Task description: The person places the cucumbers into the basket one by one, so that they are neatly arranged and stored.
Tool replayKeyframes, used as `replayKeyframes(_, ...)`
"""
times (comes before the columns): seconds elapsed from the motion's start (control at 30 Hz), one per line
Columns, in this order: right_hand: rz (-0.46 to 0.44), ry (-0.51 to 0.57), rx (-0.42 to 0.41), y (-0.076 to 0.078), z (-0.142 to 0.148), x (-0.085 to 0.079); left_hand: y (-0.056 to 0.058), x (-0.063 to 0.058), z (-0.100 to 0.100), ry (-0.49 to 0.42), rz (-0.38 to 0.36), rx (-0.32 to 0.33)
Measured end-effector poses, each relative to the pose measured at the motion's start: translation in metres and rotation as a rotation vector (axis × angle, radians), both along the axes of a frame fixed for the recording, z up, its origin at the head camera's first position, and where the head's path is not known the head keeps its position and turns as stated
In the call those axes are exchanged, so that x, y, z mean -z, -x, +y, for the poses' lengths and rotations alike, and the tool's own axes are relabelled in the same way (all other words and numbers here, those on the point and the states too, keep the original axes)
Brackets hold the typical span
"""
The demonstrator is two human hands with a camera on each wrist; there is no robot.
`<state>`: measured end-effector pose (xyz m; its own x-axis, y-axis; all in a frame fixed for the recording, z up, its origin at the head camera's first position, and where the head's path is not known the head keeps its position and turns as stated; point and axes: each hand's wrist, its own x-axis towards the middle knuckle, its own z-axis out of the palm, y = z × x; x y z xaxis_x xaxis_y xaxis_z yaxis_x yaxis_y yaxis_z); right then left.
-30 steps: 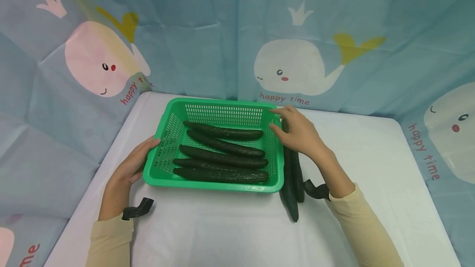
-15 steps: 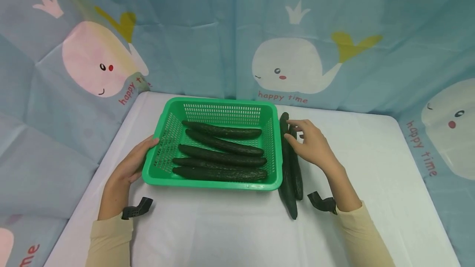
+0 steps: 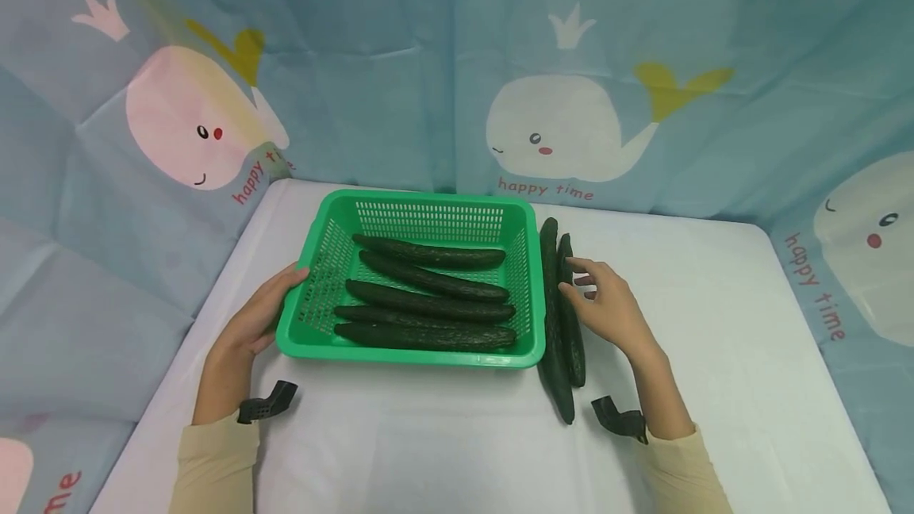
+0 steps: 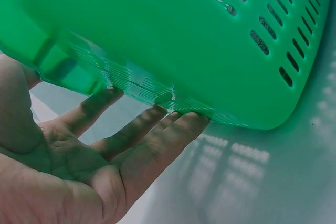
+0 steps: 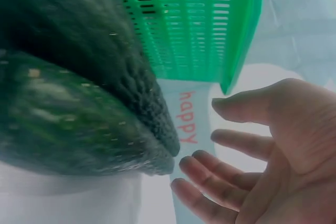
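A green plastic basket (image 3: 410, 357) holds several dark green cucumbers (image 3: 428, 305) lying crosswise. At its left end, my left hand (image 3: 260, 309) grips the rim, the thumb over the edge and the fingers against the outer wall (image 4: 157, 77). Two more cucumbers lie lengthwise just outside the basket's right end: a longer one (image 3: 551, 324) along the wall and a shorter one (image 3: 571, 339) to its right. My right hand (image 3: 607, 304) hovers by the shorter one, fingers loosely bent. In the right wrist view, a gap separates these fingertips from the cucumber tips (image 5: 157, 163).
A white cloth (image 3: 428, 435) covers the table. Behind and beside it hang blue curtains (image 3: 400, 101) printed with whales. Small black wrist devices sit on the left wrist (image 3: 267, 403) and on the right wrist (image 3: 617, 420).
My right hand has drawn back from the basket's right rim, moving right and nearer along the two loose cucumbers. The left hand and the basket have stayed in place.
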<state>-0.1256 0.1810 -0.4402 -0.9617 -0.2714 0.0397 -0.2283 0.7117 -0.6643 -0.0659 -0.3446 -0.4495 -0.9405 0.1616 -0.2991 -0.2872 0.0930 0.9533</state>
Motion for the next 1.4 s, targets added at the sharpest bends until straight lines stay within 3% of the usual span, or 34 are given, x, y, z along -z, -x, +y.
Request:
replayKeyframes(0.17,-0.035,-0.009,0.008,-0.008,0.003,0.006,0.0,-0.002,0.0,0.018,0.0,-0.005)
replayKeyframes(0.4,-0.208,-0.067,0.015,-0.013,0.006,0.006,-0.001,-0.001,-0.001,0.004,-0.001,-0.002)
replayKeyframes(0.57,-0.27,-0.083,0.03,-0.013,0.011,0.01,-0.002,-0.001,-0.001,-0.006,-0.008,-0.002)
replayKeyframes(1.07,-0.319,-0.07,-0.003,-0.009,0.019,0.013,0.001,-0.001,0.0,0.0,-0.014,-0.004)
replayKeyframes(1.4,-0.189,-0.155,-0.027,-0.018,0.011,0.002,0.0,-0.002,0.003,0.015,-0.003,-0.003)
